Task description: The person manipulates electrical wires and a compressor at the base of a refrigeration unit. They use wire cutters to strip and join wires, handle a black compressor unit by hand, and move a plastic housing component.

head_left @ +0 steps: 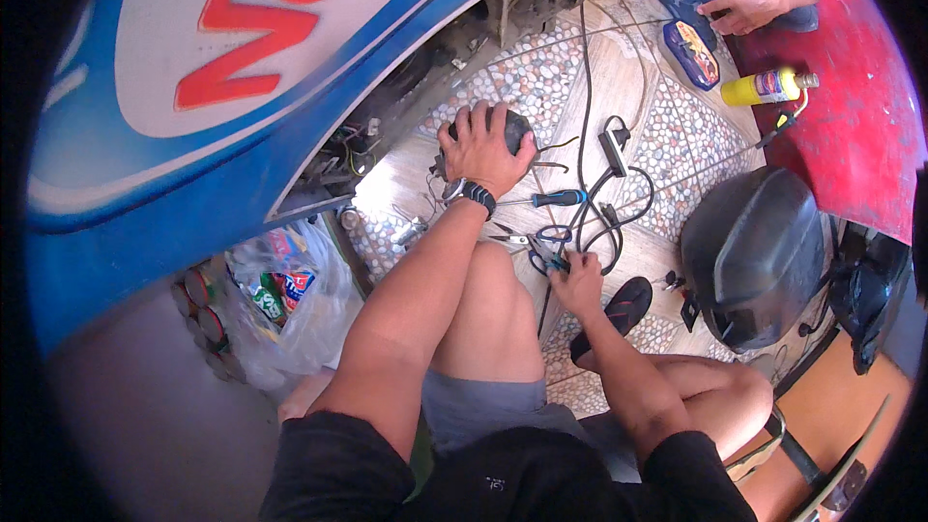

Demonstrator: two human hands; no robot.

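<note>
My left hand, a watch on its wrist, is spread over a dark rounded part and grips it from above; most of that part is hidden, and wire-like ends stick out on its right. My right hand is closed around pliers with teal and black handles. Right by the pliers lie scissors with dark blue finger loops. A screwdriver with a blue and black handle rests on the floor between my two hands.
Black cables and a power strip lie right of the screwdriver. A large blue and white panel rises at left, a bag of packages below it. A black case, a yellow canister and another person's hand are at right.
</note>
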